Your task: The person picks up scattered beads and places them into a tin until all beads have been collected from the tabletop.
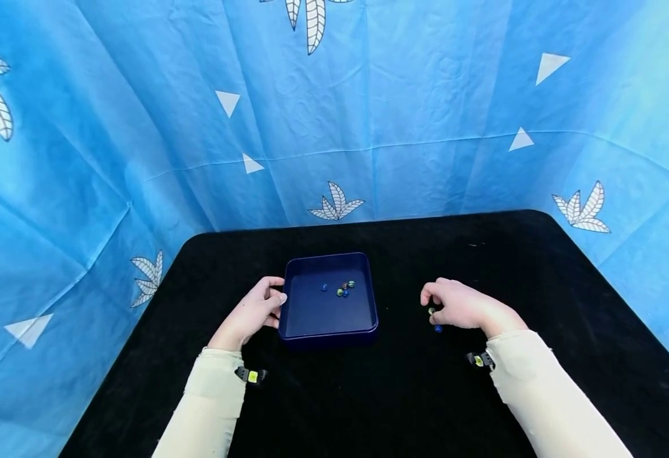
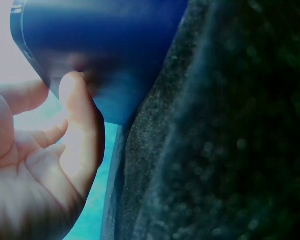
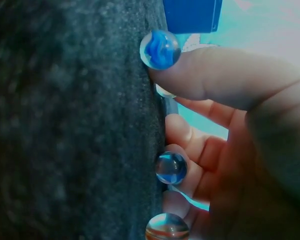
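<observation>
My left hand (image 1: pixel 254 312) is at the left side of a dark blue square tray (image 1: pixel 330 335), thumb (image 2: pixel 77 115) and fingers against the outer wall. Several glass marbles lie inside the tray, one blue marble (image 1: pixel 324 287) apart from a small cluster (image 1: pixel 345 293). To the right of the tray, my right hand (image 1: pixel 463 305) is lowered to the black cloth, thumb and index finger pinching a yellowish marble (image 1: pixel 431 311). A blue-swirled marble (image 3: pixel 160 49) sits right at the thumb tip. By the other fingers lie a clear-blue marble (image 3: pixel 171 167) and an orange-streaked marble (image 3: pixel 167 228), hidden in the head view.
Black cloth (image 1: pixel 334 407) covers the table, which has rounded far corners. A blue curtain (image 1: pixel 334 114) with leaf and triangle prints hangs behind and along both sides. Small wrist cameras (image 1: pixel 252 376) are strapped over the pale sleeves.
</observation>
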Motion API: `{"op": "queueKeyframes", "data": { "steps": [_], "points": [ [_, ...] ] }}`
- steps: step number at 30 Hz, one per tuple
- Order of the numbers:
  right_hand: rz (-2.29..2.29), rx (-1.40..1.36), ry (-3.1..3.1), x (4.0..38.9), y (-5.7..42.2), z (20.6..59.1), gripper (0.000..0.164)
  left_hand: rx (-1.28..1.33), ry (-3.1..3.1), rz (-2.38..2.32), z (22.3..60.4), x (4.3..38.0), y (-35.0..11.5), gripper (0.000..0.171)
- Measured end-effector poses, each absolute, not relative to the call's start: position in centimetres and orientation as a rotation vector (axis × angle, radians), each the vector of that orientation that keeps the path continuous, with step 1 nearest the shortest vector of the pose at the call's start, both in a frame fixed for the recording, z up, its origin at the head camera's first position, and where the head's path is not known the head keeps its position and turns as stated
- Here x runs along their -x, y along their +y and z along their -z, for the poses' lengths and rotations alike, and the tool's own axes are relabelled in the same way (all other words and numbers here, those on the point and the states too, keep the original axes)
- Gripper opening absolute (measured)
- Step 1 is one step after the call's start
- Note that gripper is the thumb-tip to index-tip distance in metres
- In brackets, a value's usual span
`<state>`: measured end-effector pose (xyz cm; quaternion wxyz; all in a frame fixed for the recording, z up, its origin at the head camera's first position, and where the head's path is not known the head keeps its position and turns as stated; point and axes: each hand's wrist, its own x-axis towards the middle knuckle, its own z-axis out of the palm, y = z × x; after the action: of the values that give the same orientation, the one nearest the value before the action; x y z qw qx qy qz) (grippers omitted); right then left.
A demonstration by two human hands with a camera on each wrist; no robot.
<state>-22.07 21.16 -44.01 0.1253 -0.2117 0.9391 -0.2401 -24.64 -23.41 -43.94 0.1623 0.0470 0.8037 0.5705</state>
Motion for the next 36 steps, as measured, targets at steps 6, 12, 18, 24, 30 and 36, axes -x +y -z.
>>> {"op": "queueKeyframes", "data": {
  "steps": [6, 12, 18, 24, 30, 36],
  "points": [
    [0.705, 0.628, 2.739, 22.03, 21.28, 44.00, 0.024, -0.123, 2.286, -1.632, 43.91, 24.87, -23.35, 0.044],
    [0.697, 0.650, 2.765, 21.89, 21.64, 44.09, 0.023, -0.141, 2.285, -1.632, 44.06, 25.03, -23.03, 0.044],
    [0.700, 0.673, 2.763, 21.90, 21.57, 44.21, 0.022, -0.126, 2.283, -1.634, 44.23, 24.84, -23.19, 0.044],
    [0.687, 0.671, 2.759, 22.17, 21.28, 43.93, 0.023, -0.126, 2.289, -1.640, 43.98, 24.70, -23.39, 0.042],
    [0.680, 0.653, 2.754, 22.17, 21.51, 43.88, 0.022, -0.135, 2.281, -1.642, 44.03, 24.76, -23.31, 0.044],
    [0.718, 0.668, 2.752, 22.05, 21.58, 43.95, 0.021, -0.131, 2.284, -1.641, 44.21, 24.71, -23.51, 0.045]
  ]
}}
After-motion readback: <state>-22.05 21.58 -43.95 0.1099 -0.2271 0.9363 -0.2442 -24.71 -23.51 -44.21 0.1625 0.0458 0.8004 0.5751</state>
